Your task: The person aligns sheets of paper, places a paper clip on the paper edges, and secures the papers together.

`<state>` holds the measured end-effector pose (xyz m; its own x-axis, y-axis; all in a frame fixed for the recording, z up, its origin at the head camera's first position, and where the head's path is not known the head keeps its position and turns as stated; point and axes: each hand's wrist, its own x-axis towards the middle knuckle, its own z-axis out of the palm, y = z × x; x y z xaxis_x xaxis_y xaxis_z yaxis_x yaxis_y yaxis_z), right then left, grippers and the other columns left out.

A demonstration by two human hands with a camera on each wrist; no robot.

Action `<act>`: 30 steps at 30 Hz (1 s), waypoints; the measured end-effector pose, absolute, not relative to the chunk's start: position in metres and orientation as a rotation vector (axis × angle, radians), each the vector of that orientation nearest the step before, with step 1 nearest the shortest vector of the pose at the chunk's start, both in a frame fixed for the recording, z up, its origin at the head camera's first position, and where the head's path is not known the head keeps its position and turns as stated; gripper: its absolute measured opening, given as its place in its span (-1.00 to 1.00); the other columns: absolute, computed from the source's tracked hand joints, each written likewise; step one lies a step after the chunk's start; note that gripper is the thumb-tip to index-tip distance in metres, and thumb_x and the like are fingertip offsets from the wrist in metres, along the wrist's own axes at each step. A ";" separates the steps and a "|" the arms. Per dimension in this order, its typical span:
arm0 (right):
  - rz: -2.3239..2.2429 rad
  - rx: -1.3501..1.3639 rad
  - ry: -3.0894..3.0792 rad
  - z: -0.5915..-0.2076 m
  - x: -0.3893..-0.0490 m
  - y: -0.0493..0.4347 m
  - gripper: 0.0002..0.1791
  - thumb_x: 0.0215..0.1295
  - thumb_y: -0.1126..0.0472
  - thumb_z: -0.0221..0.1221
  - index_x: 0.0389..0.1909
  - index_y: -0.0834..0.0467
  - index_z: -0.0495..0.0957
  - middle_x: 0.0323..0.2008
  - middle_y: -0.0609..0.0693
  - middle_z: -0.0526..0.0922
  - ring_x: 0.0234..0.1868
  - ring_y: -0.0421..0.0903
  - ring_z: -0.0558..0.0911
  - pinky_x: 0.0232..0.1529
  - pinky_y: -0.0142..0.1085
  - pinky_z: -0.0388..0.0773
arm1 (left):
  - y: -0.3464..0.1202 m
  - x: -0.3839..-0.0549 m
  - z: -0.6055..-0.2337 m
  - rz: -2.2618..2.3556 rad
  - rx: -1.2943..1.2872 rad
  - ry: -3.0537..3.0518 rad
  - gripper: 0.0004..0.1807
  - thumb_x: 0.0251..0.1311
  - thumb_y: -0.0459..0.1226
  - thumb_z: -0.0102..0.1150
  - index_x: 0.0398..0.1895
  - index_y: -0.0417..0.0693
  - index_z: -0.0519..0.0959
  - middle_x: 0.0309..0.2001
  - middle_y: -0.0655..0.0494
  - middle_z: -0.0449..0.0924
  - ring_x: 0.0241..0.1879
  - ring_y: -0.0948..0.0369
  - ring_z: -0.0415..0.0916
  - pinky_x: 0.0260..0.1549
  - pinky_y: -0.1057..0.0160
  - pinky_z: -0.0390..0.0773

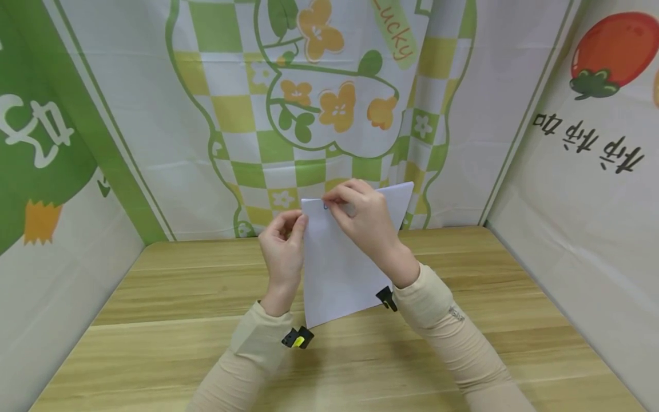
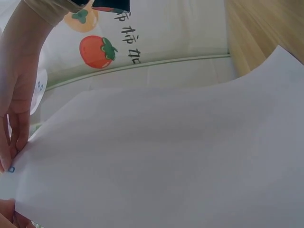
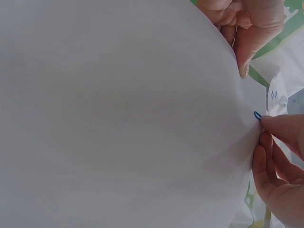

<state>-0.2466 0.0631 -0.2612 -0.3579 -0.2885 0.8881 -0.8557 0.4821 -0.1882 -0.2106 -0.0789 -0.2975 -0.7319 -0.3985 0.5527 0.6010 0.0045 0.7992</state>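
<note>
White paper [image 1: 345,269] is held up at a tilt above the table, its top edge farthest from me; how many sheets there are I cannot tell. At its upper left edge my left hand [image 1: 283,246] pinches the paper between thumb and fingers. My right hand [image 1: 368,220] pinches a small blue paper clip [image 3: 257,115] on the top edge, near the left corner. Only the clip's rounded loop shows on the paper's face; the fingertips cover the rest. In the left wrist view, the paper [image 2: 156,152] fills most of the picture, with my right hand [image 2: 19,85] at the left.
Below the paper spreads a wooden table [image 1: 180,332]. A printed fabric wall [image 1: 329,171] rises behind it, close to the paper's top edge. Side walls [image 1: 566,206] stand at left and right. Small black camera mounts [image 1: 297,337] sit at the wrists.
</note>
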 end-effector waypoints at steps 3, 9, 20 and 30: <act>0.839 0.954 -1.890 -0.261 -0.246 0.063 -0.95 0.15 0.36 0.27 -0.41 0.17 0.68 -0.39 -0.02 0.66 -0.33 -0.13 0.58 -0.31 -0.38 0.52 | -0.078 -0.211 -0.298 -1.814 -0.211 -1.570 -0.86 0.12 -0.53 0.19 -0.32 -0.56 0.57 -0.47 0.04 0.53 -0.53 0.38 0.37 -0.54 0.52 0.33; 0.832 0.952 -1.890 -0.261 -0.245 0.064 -0.95 0.14 0.36 0.28 -0.42 0.17 0.69 -0.39 -0.01 0.66 -0.32 -0.12 0.58 -0.30 -0.38 0.52 | -0.078 -0.211 -0.298 -1.833 -0.209 -1.565 -0.86 0.12 -0.52 0.20 -0.32 -0.57 0.57 -0.48 0.12 0.53 -0.54 0.39 0.37 -0.55 0.52 0.33; 0.792 0.912 -1.921 -0.261 -0.247 0.069 -0.93 0.13 0.25 0.33 -0.36 0.15 0.68 -0.36 -0.02 0.65 -0.26 -0.07 0.43 -0.22 -0.30 0.39 | -0.077 -0.210 -0.298 -1.820 -0.230 -1.587 -0.85 0.14 -0.51 0.18 -0.32 -0.56 0.56 -0.45 -0.02 0.55 -0.52 0.38 0.38 -0.53 0.51 0.34; 0.691 0.913 -1.926 -0.258 -0.254 0.080 -0.85 0.10 0.10 0.36 -0.38 0.09 0.67 -0.37 -0.06 0.65 -0.20 -0.06 0.39 -0.02 0.01 0.16 | -0.081 -0.229 -0.316 -1.843 -0.195 -1.545 -0.86 0.15 -0.47 0.20 -0.29 -0.48 0.58 -0.46 0.13 0.53 -0.49 0.37 0.40 -0.51 0.50 0.35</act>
<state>-0.2540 0.0798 -0.2580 -0.3517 -0.3262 0.8775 -0.8096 0.5765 -0.1102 -0.2286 -0.0815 -0.3160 -0.7346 -0.4184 0.5341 0.5991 -0.0306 0.8001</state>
